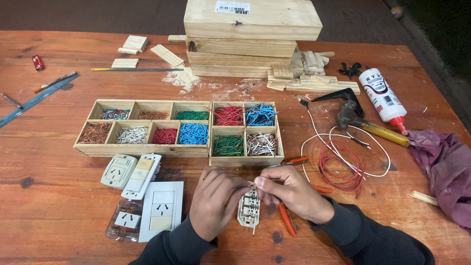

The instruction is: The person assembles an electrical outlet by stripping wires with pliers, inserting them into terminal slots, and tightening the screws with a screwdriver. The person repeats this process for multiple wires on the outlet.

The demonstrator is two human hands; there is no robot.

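**Both hands on a socket module at the table's near edge**

Dark sleeves come in at the bottom of the head view, and just above them my two hands meet over a pale socket module [248,207] standing on the wooden table [59,196]. My left hand [214,200] is curled, fingertips pinched on what looks like a thin wire end at the module's top. My right hand [289,192] is closed too, thumb and fingers pressed against the same spot (I cannot tell exactly what it grips). Orange-handled pliers [287,218] lie partly under the right wrist.

Left of the hands sit white outlet plates [159,208] and two loose socket units [131,172]. Beyond the hands, wooden compartment trays [142,147] hold sorted wire pieces in red, blue, green, white and copper. To the right lie coiled red and white wires [341,169], a hammer [365,125], a glue bottle [382,95] and a purple cloth [446,164]. Stacked timber [252,29] stands at the far edge.
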